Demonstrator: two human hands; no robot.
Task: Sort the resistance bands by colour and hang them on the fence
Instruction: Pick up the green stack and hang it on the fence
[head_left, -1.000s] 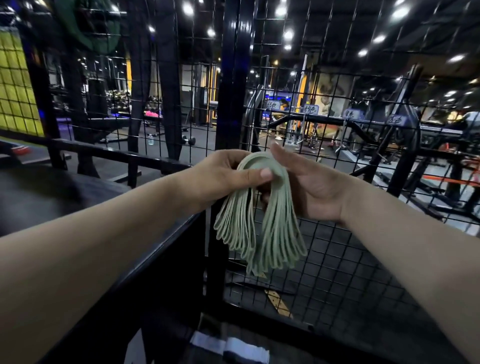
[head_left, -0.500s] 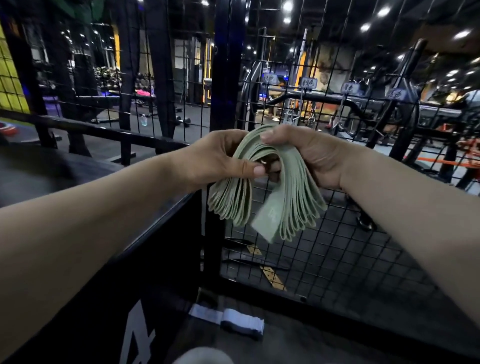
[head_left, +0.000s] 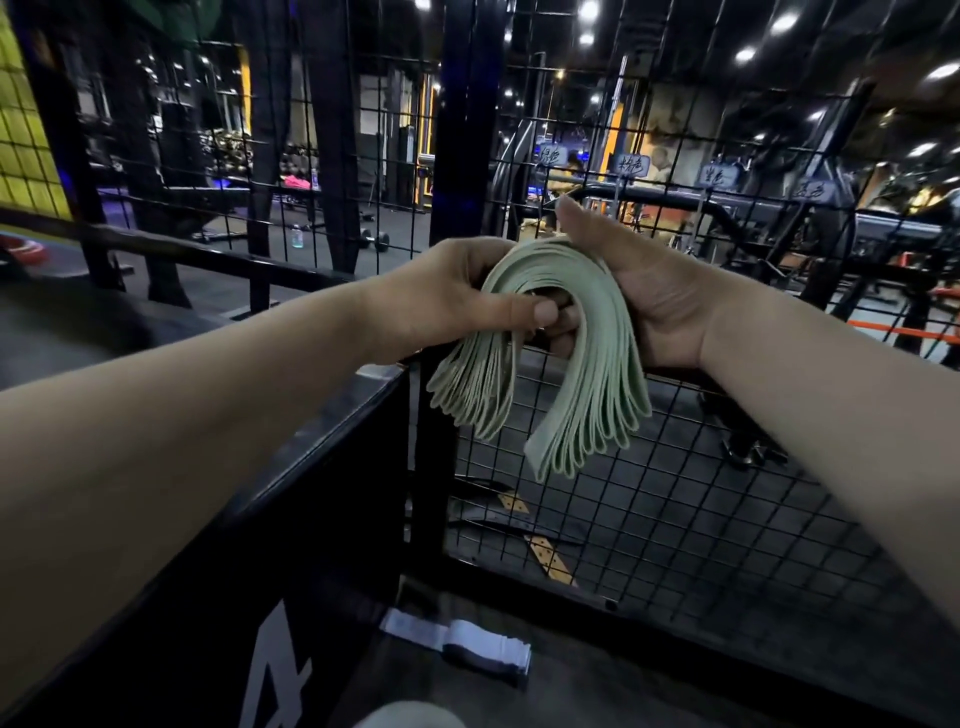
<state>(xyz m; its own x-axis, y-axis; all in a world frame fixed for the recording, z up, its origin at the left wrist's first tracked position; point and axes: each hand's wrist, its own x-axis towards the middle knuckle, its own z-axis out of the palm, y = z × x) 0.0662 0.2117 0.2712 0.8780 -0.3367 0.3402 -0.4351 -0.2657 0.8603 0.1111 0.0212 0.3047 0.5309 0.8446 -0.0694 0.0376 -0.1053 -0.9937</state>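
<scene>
Before the fence (head_left: 675, 493): bands (head_left: 587, 374) are held in the air between both grips, just in front of the mesh, not yet hung.
Left grip (head_left: 457, 296): closed on the bundle's left side, thumb pressed on the fold.
Right grip (head_left: 660, 291): wrapped round the right side, fingers curled under the arch, thumb raised above it.
Bands: pale green, flat, thin, matte rubbery strips; many are stacked and bent into one arch, their looped ends fanning downward.
Fence: stiff black wire in small squares, fixed to a thick post (head_left: 467, 130); small tags (head_left: 631, 165) hang higher up, their writing too blurred to read.
Risk, slipping: the smooth layers may slide apart if either grip eases, and strips would drop.
Risk, snagging: looped ends could catch on the wire while being hung.
Risk, sorting: dim light could hide a mismatched shade.
</scene>
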